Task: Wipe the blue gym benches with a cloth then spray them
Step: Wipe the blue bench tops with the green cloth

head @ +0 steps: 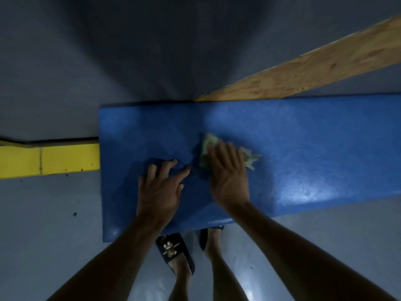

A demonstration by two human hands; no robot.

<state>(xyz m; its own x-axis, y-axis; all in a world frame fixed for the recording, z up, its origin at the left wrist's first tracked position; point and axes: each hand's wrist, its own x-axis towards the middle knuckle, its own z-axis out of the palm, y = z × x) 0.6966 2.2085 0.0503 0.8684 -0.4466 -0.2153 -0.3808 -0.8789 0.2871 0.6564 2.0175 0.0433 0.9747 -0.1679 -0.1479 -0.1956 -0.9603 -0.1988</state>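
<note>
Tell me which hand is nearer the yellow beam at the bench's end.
Left. The left hand rests flat on the blue bench, on the side toward the yellow beam. The right hand presses the cloth farther along, away from the beam.

Worn on the head, looking steeply down, close above the padded blue rectangular bench (282,148). Faces the grey wall beyond it. Only one view.

"EVERY" on black slide sandal (173,248)
</note>
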